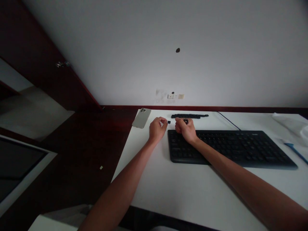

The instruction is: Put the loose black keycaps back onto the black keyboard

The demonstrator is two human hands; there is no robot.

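Near the keyboard's far left corner, my left hand (157,129) is closed in a pinch. A small black keycap (169,122) shows right at its fingertips. My right hand (187,130) is curled into a fist above the keyboard's upper left part, with small dark pieces (185,121) that look like keycaps showing in its grip. The black keyboard (231,147) lies flat under my right wrist and forearm, which hide some of its keys. Just beyond the hands, several loose black keycaps (190,116) lie lined up in rows on the white table.
A light-coloured phone (141,118) lies face down at the table's (154,179) far left corner. A cable (228,119) runs behind the keyboard. On the right are a blue-handled tool (295,150) and a crumpled plastic bag (292,125). The wall holds sockets (175,96).
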